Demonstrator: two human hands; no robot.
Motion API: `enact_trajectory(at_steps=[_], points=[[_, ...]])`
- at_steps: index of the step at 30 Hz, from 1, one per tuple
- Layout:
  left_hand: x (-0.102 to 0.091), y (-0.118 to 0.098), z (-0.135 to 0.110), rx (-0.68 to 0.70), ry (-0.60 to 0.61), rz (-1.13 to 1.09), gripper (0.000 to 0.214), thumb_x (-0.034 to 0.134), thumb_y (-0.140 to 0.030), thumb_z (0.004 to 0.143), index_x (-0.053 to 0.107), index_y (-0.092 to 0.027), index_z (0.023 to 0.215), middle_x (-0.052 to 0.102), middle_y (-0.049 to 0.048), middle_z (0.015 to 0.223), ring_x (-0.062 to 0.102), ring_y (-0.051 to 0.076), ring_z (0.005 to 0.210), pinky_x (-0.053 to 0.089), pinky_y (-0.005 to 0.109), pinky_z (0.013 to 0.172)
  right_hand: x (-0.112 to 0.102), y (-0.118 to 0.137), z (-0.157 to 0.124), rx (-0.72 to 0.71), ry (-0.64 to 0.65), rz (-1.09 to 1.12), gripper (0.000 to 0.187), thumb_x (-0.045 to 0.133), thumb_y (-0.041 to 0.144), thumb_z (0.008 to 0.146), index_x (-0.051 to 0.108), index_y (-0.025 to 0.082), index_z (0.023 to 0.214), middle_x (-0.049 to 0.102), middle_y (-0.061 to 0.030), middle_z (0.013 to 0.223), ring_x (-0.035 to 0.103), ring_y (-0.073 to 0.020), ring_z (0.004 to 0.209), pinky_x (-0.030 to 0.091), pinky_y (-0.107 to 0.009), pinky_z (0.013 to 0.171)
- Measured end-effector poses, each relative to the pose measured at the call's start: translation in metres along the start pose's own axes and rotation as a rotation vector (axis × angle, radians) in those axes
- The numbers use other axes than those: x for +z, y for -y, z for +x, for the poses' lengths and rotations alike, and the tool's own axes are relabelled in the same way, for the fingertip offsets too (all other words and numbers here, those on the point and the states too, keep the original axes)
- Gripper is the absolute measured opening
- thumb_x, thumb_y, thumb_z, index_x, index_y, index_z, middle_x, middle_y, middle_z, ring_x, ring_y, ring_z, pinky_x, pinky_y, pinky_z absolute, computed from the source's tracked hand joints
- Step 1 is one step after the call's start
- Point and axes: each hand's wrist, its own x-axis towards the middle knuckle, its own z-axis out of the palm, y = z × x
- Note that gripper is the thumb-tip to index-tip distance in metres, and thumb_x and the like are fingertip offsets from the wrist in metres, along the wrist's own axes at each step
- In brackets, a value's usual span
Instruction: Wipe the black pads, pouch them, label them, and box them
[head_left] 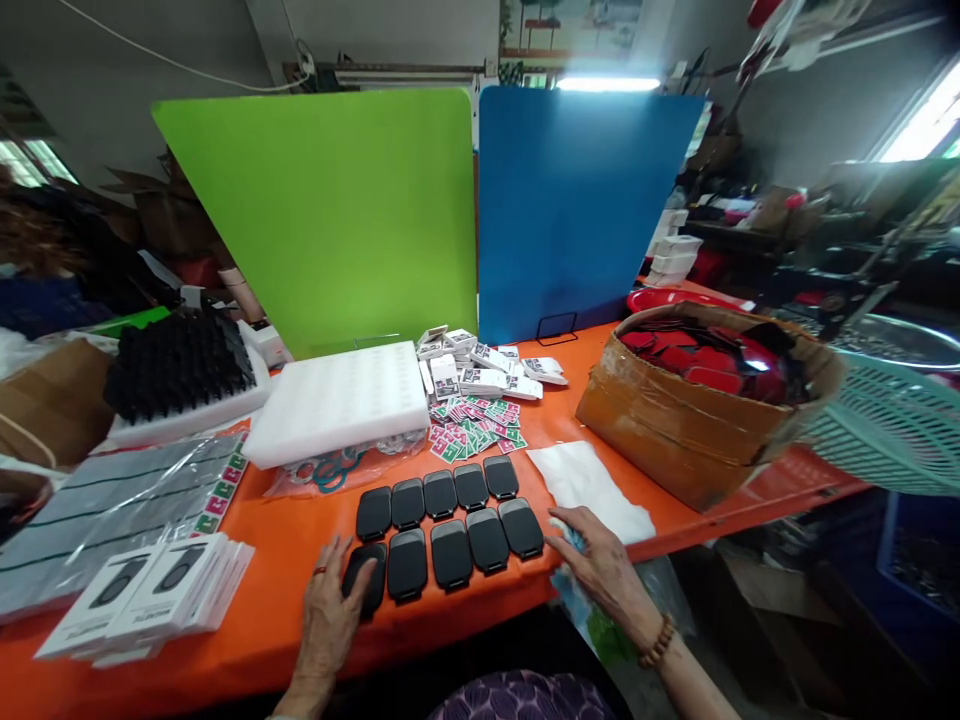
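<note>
Several flat black cases with rounded corners lie in two rows at the front of the table. My left hand is at the near row's left end, its thumb over a black case and its fingers spread along the case's left side. To the right of the rows, my right hand pinches a crumpled light blue and white cloth, which hangs partly below the table edge. Its fingertips are close to the last black case of the near row. A white cloth lies flat just beyond that hand.
Behind the cases are printed cards, small white boxes and a white foam block. A cardboard box of red pieces stands right. Product boxes are stacked left. Green and blue panels stand behind.
</note>
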Motion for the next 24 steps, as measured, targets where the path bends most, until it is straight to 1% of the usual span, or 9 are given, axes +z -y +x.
enact_trajectory(at_steps=[3,5,9,12,15,17,19,21,24], points=[[-0.009,0.009,0.015,-0.022,-0.073,0.11,0.059,0.033,-0.053,0.084,0.054,-0.011,0.12,0.055,0.0205,0.132,0.047,0.032,0.128,0.036,0.048,0.108,-0.024,-0.005,-0.005,0.08,-0.095,0.016,0.032,0.054,0.049,0.084,0.068,0.02,0.09,0.07,-0.004,0.082,0.063,-0.02,0.072,0.051,-0.027,0.068],[-0.014,0.009,0.021,-0.065,-0.059,0.221,0.06,0.031,-0.05,0.085,0.056,-0.007,0.118,0.056,0.0229,0.13,0.048,0.034,0.126,0.037,0.048,0.106,-0.039,-0.012,-0.01,0.134,-0.154,0.009,0.036,0.053,0.054,0.084,0.065,0.02,0.079,0.065,-0.0004,0.068,0.057,-0.0163,0.06,0.047,-0.024,0.058],[-0.018,-0.005,0.021,-0.176,-0.026,0.364,0.055,0.03,-0.045,0.089,0.055,-0.006,0.12,0.056,0.0223,0.13,0.05,0.036,0.122,0.041,0.049,0.099,-0.068,-0.023,-0.012,0.156,-0.336,-0.093,0.043,0.051,0.061,0.084,0.058,0.021,0.069,0.054,0.0024,0.058,0.05,-0.0136,0.054,0.042,-0.022,0.053],[-0.019,-0.014,0.018,-0.185,-0.061,0.405,0.052,0.031,-0.044,0.092,0.054,-0.007,0.12,0.058,0.021,0.127,0.052,0.036,0.118,0.043,0.049,0.094,-0.089,-0.021,0.009,0.125,-0.482,-0.231,0.045,0.05,0.064,0.083,0.058,0.021,0.075,0.053,0.0022,0.058,0.049,-0.0142,0.053,0.041,-0.023,0.053],[-0.02,-0.015,0.017,-0.17,-0.104,0.4,0.047,0.031,-0.041,0.093,0.056,-0.009,0.117,0.061,0.0198,0.124,0.053,0.034,0.117,0.043,0.047,0.093,-0.102,-0.018,0.04,-0.022,-0.538,-0.398,0.046,0.049,0.059,0.085,0.061,0.017,0.1,0.066,-0.008,0.087,0.061,-0.0222,0.078,0.047,-0.031,0.071],[-0.021,-0.013,0.017,-0.176,-0.113,0.378,0.046,0.032,-0.039,0.093,0.058,-0.008,0.114,0.064,0.0198,0.118,0.056,0.033,0.113,0.045,0.045,0.091,-0.102,-0.021,0.054,-0.08,-0.464,-0.52,0.048,0.048,0.052,0.087,0.057,0.015,0.116,0.063,-0.0155,0.115,0.059,-0.0287,0.101,0.046,-0.04,0.085],[-0.021,-0.012,0.017,-0.175,-0.115,0.361,0.046,0.031,-0.038,0.092,0.059,-0.007,0.111,0.067,0.0204,0.111,0.06,0.032,0.108,0.046,0.044,0.089,-0.096,-0.03,0.056,-0.076,-0.397,-0.6,0.046,0.044,0.042,0.091,0.052,0.015,0.127,0.055,-0.0169,0.132,0.052,-0.0315,0.115,0.043,-0.047,0.091],[-0.022,-0.01,0.017,-0.157,-0.121,0.358,0.048,0.027,-0.038,0.093,0.06,-0.006,0.11,0.068,0.0209,0.107,0.061,0.032,0.105,0.046,0.043,0.088,-0.086,-0.044,0.047,-0.072,-0.398,-0.589,0.042,0.036,0.034,0.093,0.051,0.016,0.129,0.055,-0.016,0.132,0.052,-0.0301,0.118,0.043,-0.047,0.093],[-0.02,-0.008,0.017,-0.137,-0.13,0.382,0.051,0.022,-0.037,0.095,0.061,-0.008,0.108,0.069,0.02,0.104,0.062,0.031,0.103,0.046,0.042,0.088,-0.068,-0.07,0.027,-0.057,-0.437,-0.435,0.04,0.03,0.032,0.094,0.06,0.016,0.115,0.065,-0.0153,0.116,0.059,-0.0258,0.108,0.047,-0.042,0.091]])
